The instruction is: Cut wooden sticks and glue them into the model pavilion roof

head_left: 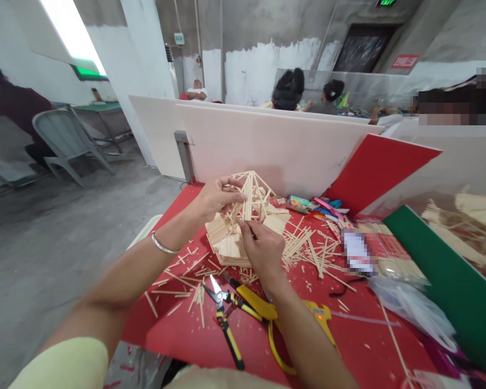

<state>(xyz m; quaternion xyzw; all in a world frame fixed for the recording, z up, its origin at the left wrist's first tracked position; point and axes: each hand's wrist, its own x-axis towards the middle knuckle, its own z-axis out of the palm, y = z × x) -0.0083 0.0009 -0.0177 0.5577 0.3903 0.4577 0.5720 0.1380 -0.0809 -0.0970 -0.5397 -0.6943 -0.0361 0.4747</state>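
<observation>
A small house-like model built of thin pale wooden sticks stands on the red table, its peaked frame rising from a flat stick base. My left hand reaches in from the left, fingers closed at the upright wooden sticks of the frame. Lower down, at the foot of these sticks, my right hand is closed in a pinch; its fingertips partly cover what they hold, which looks like a stick. In front of the model lie yellow-and-black shears with blades apart. A yellow glue gun is partly behind my right forearm.
Loose sticks litter the red table. A yellow-handled tool lies beside the shears. White panels stand behind. Rightward are a plastic bag, stick packs and a green board. Other people sit beyond.
</observation>
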